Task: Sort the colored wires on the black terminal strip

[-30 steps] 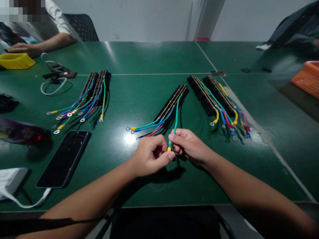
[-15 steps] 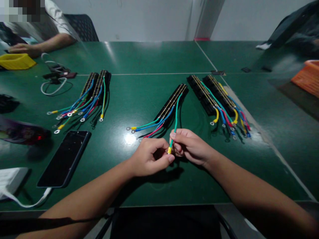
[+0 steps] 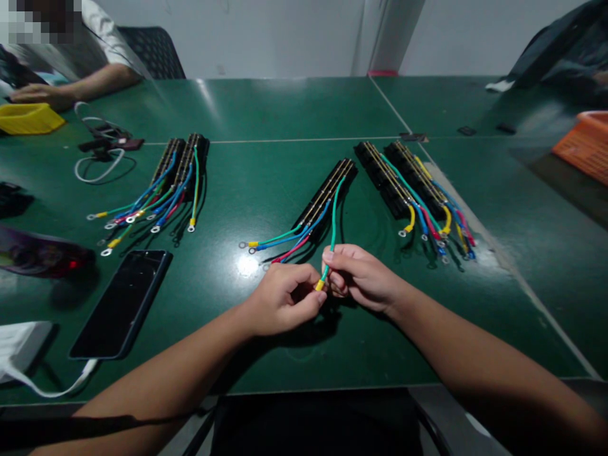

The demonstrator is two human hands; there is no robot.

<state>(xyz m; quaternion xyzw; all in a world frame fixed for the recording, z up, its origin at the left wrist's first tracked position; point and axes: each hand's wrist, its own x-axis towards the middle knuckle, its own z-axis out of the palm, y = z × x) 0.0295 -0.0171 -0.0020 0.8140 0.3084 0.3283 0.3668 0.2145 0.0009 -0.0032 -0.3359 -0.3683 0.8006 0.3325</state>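
Observation:
My left hand (image 3: 289, 297) pinches the yellow-sleeved end of a green wire (image 3: 334, 215); the metal tip is hidden by the fingers. My right hand (image 3: 358, 275) grips the same wire a little higher up, between thumb and fingers. The wire runs up to the far end of a black terminal strip (image 3: 327, 190) with brass-coloured rails, lying slanted on the green table. Several other wires leave that strip toward the left: a green one with a yellow-sleeved ring terminal (image 3: 244, 244), a blue wire (image 3: 280, 244) and a red wire (image 3: 292, 252).
Two wired strips (image 3: 187, 168) lie at left, two more (image 3: 403, 177) at right. A phone (image 3: 121, 304) with a white cable lies left of my forearm, near a white box (image 3: 21, 345). An orange basket (image 3: 584, 149) stands far right, a yellow bin (image 3: 31, 119) far left. A person's arm (image 3: 102, 79) rests opposite.
The yellow-sleeved end of the green wire has tilted down and left in my left fingers. My right hand keeps its hold, almost unmoved. The view has shifted slightly.

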